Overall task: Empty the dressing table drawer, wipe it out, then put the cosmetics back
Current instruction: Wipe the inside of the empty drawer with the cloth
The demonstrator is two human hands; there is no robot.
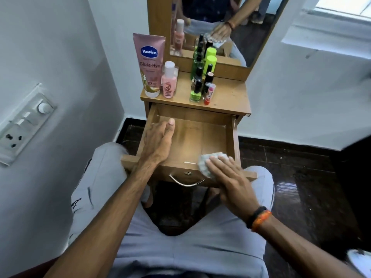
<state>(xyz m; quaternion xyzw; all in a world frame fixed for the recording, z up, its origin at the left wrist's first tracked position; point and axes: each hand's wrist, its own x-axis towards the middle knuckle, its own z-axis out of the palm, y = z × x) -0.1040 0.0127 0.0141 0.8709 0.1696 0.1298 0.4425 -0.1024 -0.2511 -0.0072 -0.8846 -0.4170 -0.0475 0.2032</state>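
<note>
The drawer (190, 137) of the dressing table stands pulled out toward the person's lap, a shallow box of light brown wood with a curved metal handle (185, 182) and a small keyhole on its front panel. Its floor is bare wood with a faint sheen — nothing lies in it but the two hands and a cloth.

The right hand (228, 177) lies flat with straight fingers, its grip released, pressing a small pale checked cloth (204, 163) against the near right corner of the drawer, where the floor meets the front panel. The left hand (158, 141) rests along the drawer's left side wall, fingers straight and loose, holding nothing. On the right wrist sit a black and an orange band (259, 217).

The cosmetics stand on the worktop (230, 97) above the drawer: a tall pink Vaseline tube (149, 65) at the far left, a small pink bottle (169, 81) with a white cap just beside it, and toward the middle a tight cluster of nail polish bottles (197, 87) — several green, all dark-capped — with a small red-based stick (208, 94) at its right front.

Behind them rises a wood-framed mirror (216, 27). The walls are white, the floor dark and glossy, and a switch panel (24, 123) is set in the left wall.
</note>
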